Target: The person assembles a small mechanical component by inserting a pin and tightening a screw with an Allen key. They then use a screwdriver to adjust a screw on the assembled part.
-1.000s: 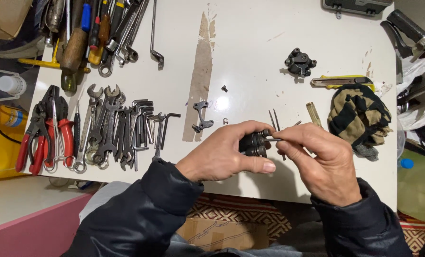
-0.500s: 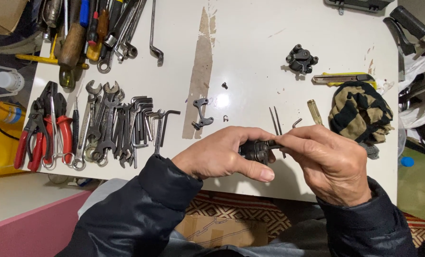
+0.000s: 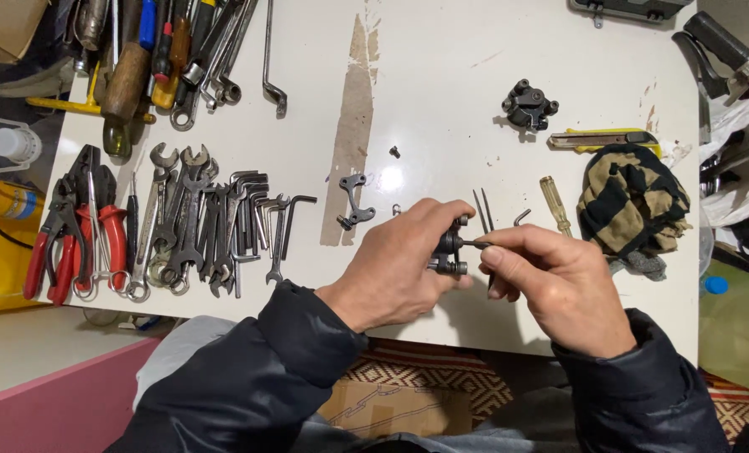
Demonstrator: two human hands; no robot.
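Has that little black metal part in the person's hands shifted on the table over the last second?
Barely. The black metal part sits in the left hand, just below the two thin rods on the white table, as before.

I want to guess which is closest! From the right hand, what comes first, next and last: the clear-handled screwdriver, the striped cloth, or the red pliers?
Measured from the right hand:
1. Clear-handled screwdriver, just above the hand.
2. Striped cloth, up and to the right, a little farther.
3. Red pliers, far off at the table's left edge.
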